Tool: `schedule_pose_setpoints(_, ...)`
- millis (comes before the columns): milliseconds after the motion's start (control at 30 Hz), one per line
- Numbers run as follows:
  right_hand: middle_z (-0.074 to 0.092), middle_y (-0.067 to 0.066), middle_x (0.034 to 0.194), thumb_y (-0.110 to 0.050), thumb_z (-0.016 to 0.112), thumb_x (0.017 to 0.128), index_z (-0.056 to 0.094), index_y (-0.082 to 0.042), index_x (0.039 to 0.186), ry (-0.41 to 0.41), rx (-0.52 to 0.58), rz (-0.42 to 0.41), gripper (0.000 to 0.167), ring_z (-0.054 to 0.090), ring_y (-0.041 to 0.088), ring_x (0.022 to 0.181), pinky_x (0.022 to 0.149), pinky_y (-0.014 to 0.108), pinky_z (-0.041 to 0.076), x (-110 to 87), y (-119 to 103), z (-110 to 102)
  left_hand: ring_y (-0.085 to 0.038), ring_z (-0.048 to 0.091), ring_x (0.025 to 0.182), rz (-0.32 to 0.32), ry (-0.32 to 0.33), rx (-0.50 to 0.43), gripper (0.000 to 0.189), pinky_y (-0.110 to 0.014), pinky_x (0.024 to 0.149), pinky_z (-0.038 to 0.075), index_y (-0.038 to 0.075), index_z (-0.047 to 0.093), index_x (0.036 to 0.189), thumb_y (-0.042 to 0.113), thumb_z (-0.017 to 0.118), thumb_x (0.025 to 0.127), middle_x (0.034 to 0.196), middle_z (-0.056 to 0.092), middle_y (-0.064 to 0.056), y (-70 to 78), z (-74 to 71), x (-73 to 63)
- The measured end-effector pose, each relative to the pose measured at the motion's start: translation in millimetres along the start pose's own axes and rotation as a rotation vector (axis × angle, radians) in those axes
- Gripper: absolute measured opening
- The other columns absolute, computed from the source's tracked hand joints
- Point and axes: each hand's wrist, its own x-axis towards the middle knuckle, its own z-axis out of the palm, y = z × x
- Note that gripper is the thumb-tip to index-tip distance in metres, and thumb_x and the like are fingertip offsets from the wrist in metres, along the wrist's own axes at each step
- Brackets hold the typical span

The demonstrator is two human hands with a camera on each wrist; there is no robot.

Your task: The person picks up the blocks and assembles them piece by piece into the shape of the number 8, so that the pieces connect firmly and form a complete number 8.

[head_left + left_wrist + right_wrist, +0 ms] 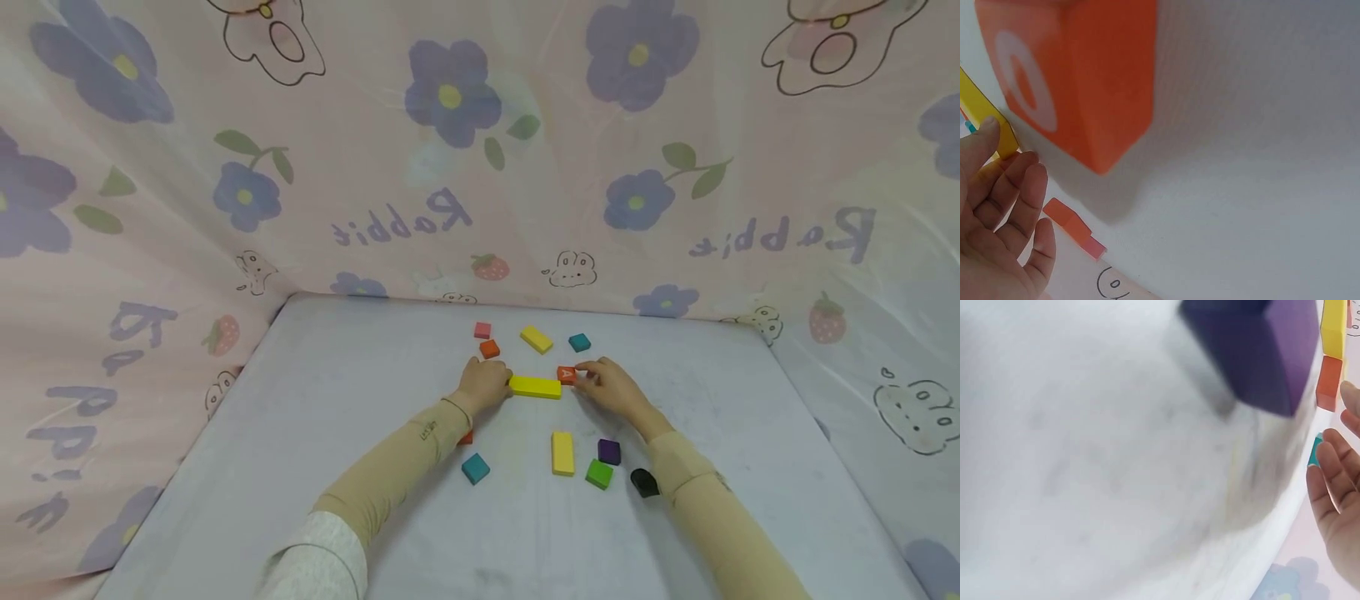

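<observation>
My left hand (483,383) pinches the left end of a long yellow block (535,387) between thumb and fingers. An orange-red block with a white letter A (566,375) sits against the right end of that yellow block. Beside it is my right hand (607,385), thumb and fingertips right at the lettered block's side and spread apart. In the right wrist view the orange-red block (1329,384) stands in line with the yellow block (1334,328), just off the thumb. In the left wrist view, the left thumb lies over the yellow block's end (1007,137).
Behind the hands lie pink (483,330), orange (489,348), yellow (536,339) and teal (579,342) blocks. Nearer are another teal (476,468), an upright-lying yellow (562,453), a purple (609,452) and a green block (599,474). An orange block (1110,81) is partly under the left forearm.
</observation>
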Motion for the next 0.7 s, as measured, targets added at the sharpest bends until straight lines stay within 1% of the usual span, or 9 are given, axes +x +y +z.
schedule_pose_setpoints(67, 0.059, 0.015, 0.101, -0.026, 0.059, 0.09, 0.061, -0.005, 0.119, -0.001, -0.01, -0.004, 0.035, 0.053, 0.021, 0.082, 0.073, 0.035, 0.047, -4.6, 0.9, -2.8, -0.012, 0.062, 0.083, 0.002, 0.005, -0.001, 0.026, -0.03, 0.077, 0.041, 0.017, 0.07, 0.104, 0.035, 0.064, 0.086, 0.095, 0.07, 0.002, 0.2, 0.3, 0.1)
schedule_pose_setpoints(167, 0.06, 0.012, 0.096, -0.024, 0.06, 0.09, 0.064, -0.005, 0.112, -0.008, -0.016, -0.031, 0.03, 0.052, 0.019, 0.078, 0.069, 0.031, 0.045, -13.2, 4.4, -7.0, -0.012, 0.061, 0.081, 0.001, 0.006, -0.009, 0.026, -0.031, 0.078, 0.042, 0.016, 0.07, 0.103, 0.035, 0.064, 0.086, 0.094, 0.07, 0.002, 0.3, 0.1, -0.7)
schedule_pose_setpoints(300, 0.06, 0.007, 0.088, -0.022, 0.062, 0.088, 0.067, -0.005, 0.104, -0.053, 0.02, -0.05, 0.024, 0.049, 0.014, 0.074, 0.064, 0.026, 0.042, -27.2, 10.5, -11.5, -0.012, 0.061, 0.082, -0.007, 0.003, -0.007, 0.026, -0.032, 0.081, 0.042, 0.016, 0.07, 0.104, 0.035, 0.064, 0.086, 0.095, 0.07, 0.002, 0.1, -1.1, -2.3)
schedule_pose_setpoints(433, 0.062, 0.003, 0.087, -0.027, 0.063, 0.088, 0.068, -0.007, 0.099, -0.121, 0.066, -0.026, 0.023, 0.049, 0.012, 0.073, 0.063, 0.023, 0.042, -43.3, 16.3, -15.2, -0.013, 0.062, 0.083, -0.002, 0.009, 0.004, 0.026, -0.033, 0.082, 0.043, 0.016, 0.069, 0.104, 0.035, 0.063, 0.087, 0.094, 0.069, 0.002, 0.1, -2.3, -3.1)
schedule_pose_setpoints(533, 0.063, -0.001, 0.088, -0.034, 0.064, 0.086, 0.069, -0.012, 0.096, -0.166, 0.085, 0.004, 0.025, 0.05, 0.01, 0.075, 0.065, 0.023, 0.043, -55.8, 20.0, -16.0, -0.013, 0.061, 0.082, 0.005, 0.015, 0.004, 0.026, -0.033, 0.081, 0.043, 0.016, 0.069, 0.104, 0.035, 0.063, 0.087, 0.093, 0.069, 0.002, 0.0, -2.3, -3.6)
schedule_pose_setpoints(700, 0.064, -0.003, 0.09, -0.036, 0.067, 0.084, 0.068, -0.014, 0.096, -0.188, 0.119, 0.008, 0.025, 0.051, 0.009, 0.078, 0.067, 0.023, 0.044, -74.9, 25.7, -15.1, -0.012, 0.061, 0.081, 0.014, 0.017, -0.016, 0.026, -0.032, 0.08, 0.042, 0.016, 0.07, 0.103, 0.035, 0.064, 0.086, 0.093, 0.069, 0.001, -1.2, -1.5, -5.0)
